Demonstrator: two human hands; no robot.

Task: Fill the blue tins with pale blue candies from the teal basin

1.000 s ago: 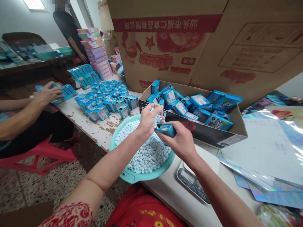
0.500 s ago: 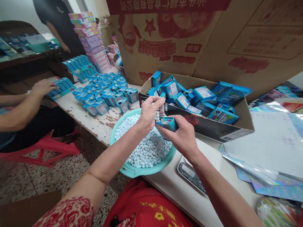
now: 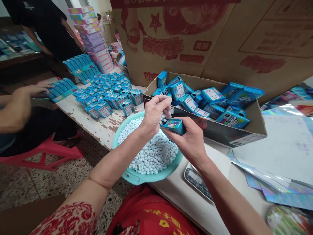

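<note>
Nearest the camera, a red garment with yellow print [image 3: 151, 215] fills the bottom edge, and two bare forearms reach up from it over a white worktop [image 3: 176, 195] with flaking paint. The right hand [image 3: 193, 140] holds one small blue cardboard candy box [image 3: 174, 125], its fingers curled around the far end and underside; the box lies roughly level, long axis running left to right, its left end towards the other hand. The left hand [image 3: 155, 112] hovers just beside that end with fingers bunched together, pinching a few pale blue tablets. Both hands sit above one round turquoise plastic basin [image 3: 137, 178] heaped with pale blue oval tablets [image 3: 151, 156], too many to count. To the right of the basin lies one flat scale-like device with a dark patterned face [image 3: 198, 184], then a loose pile of shiny holographic sheets [image 3: 281, 153]. Behind the hands, one shallow open brown carton [image 3: 254, 125] holds a jumble of more than a dozen identical blue boxes. Left of it, dozens more blue boxes [image 3: 107, 96] stand in rows on the worktop. At far left, another person's hand [image 3: 24, 94] rests by a tray of boxes, beside a red plastic stool [image 3: 41, 155] on a speckled terrazzo floor. One tall printed cardboard carton [image 3: 207, 36] rises behind, and a second person in black [image 3: 41, 26] stands near a stack of pastel boxes [image 3: 94, 36].
</note>
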